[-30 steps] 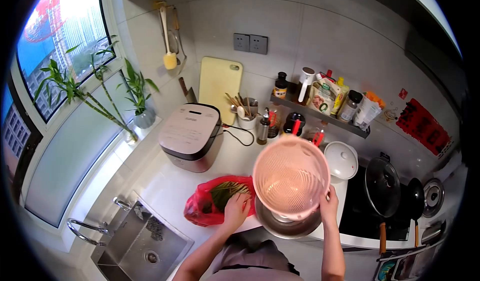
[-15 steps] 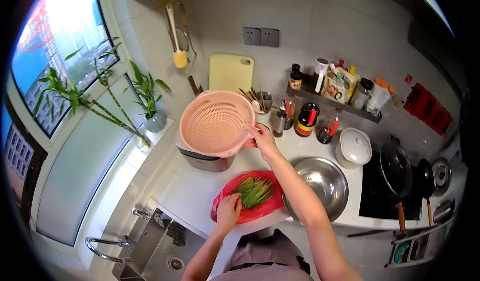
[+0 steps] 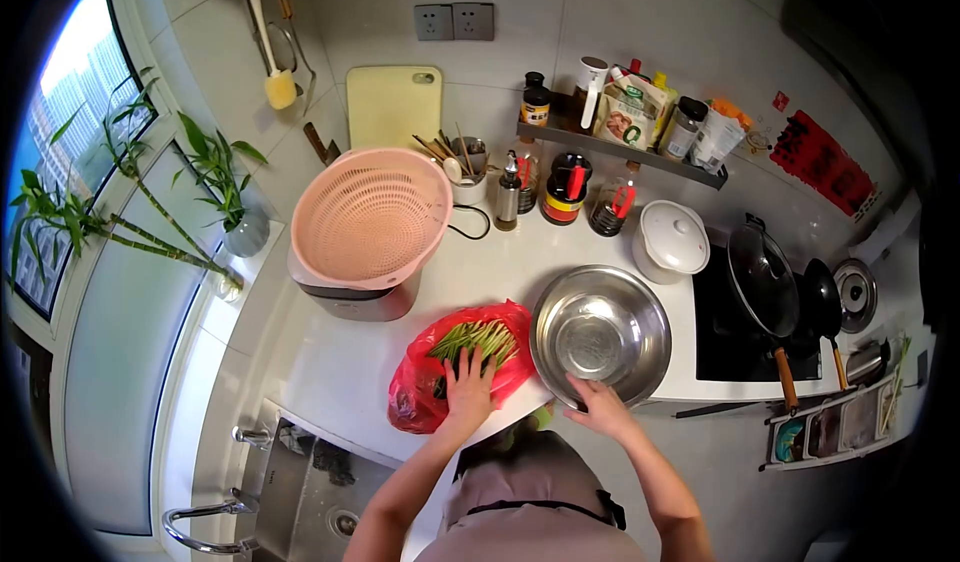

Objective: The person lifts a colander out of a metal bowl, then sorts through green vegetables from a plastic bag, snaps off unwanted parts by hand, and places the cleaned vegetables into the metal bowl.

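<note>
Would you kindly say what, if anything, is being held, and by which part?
The right grip appears to hold the metal bowl by its near rim; the left grip lies over green stems in the red plastic bag, any hold unclear.

A yellow cutting board point(image 3: 390, 107) leans against the wall point(image 3: 365, 22); a white pot point(image 3: 656, 262) (lid point(image 3: 682, 240) on) sits beside the cooktop point(image 3: 720, 342).

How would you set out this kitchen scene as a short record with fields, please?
Left hand: fingers spread over green stalks
Stalks' container: open red bag on the white counter
Right hand: at the near rim of the steel bowl
Bowl's place: on the counter, right of the bag
Pink colander: on top of the rice cooker
White lidded pot: just left of the black hob
</note>
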A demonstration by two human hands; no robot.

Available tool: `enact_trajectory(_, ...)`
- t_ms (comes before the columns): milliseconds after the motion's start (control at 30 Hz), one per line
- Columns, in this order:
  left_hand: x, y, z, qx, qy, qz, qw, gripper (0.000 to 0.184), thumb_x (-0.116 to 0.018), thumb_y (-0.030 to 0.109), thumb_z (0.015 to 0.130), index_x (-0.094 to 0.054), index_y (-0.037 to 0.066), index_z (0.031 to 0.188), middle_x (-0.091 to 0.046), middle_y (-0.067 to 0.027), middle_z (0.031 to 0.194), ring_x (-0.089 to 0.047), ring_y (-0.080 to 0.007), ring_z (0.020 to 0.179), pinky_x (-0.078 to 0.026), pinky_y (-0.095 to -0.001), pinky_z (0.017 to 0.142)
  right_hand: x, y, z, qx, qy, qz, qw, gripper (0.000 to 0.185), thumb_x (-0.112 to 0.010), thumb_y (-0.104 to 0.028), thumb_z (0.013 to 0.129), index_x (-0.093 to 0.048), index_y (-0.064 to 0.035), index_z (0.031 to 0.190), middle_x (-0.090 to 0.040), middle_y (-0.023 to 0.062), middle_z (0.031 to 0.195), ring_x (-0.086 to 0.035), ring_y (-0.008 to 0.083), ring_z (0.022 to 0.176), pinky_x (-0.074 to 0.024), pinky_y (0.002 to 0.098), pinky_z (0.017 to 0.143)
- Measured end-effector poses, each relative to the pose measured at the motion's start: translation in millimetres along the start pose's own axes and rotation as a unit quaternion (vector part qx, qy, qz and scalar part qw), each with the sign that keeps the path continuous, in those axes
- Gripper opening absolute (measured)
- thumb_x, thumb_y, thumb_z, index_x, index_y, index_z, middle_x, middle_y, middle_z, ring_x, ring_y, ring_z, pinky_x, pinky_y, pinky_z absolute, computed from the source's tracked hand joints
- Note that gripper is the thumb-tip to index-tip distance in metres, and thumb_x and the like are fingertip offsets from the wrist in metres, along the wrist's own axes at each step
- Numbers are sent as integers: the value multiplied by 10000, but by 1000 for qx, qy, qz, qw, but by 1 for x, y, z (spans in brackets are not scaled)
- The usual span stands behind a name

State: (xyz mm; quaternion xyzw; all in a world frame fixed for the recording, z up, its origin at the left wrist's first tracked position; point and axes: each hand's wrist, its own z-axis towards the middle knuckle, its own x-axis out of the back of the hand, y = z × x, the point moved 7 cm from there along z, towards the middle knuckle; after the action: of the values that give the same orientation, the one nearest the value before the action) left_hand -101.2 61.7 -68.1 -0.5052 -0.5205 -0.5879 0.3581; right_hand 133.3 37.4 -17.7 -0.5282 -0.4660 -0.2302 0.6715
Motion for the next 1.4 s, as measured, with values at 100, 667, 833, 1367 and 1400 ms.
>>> enact_trajectory(100,-27,-27,11,21,-6,134,991,738,-713,309,759,-392,255,1421,-230,-102,1538,-236,-321,1398,-173,-641,1082,-23,1,-2,-25,-88,45,995,569,-622,-265,826,-473,-189,1369,-603,177,1189,-611,356,1020,-501,449,860)
enact_trajectory(667,8,-16,-45,-17,-117,-12,993,348,-573,288,857,-591,90,1143,-645,-166,1073,-659,-298,924,-539,-421,732,-39,-76,48,-22,-93,41,995,531,-638,-298,849,-491,-86,1313,-602,171,1126,-624,352,955,-521,431,788)
enact_trajectory(833,54,-33,-6,45,44,-132,989,227,-589,259,860,-632,69,977,-651,-154,808,-650,-349,748,-526,-454,638,-24,-110,82,173,74,-22,982,370,-658,-202,811,-620,-24,1134,-552,137,1189,-483,287,1191,-435,395,932)
enact_trajectory(1367,164,-56,41,66,302,-370,876,149,-640,53,843,-697,13,974,-651,-133,885,-625,-266,783,-489,-334,709,13,-100,92,106,100,197,969,258,-599,-116,879,-626,-14,1114,-598,156,1125,-577,328,1045,-471,406,876)
enact_trajectory(1400,179,-58,39,65,322,-406,852,147,-638,55,858,-692,-1,984,-653,-133,879,-621,-240,750,-482,-313,687,22,-106,97,109,101,198,969,258,-599,-116,879,-626,-14,1114,-598,156,1125,-577,328,1045,-471,406,876)
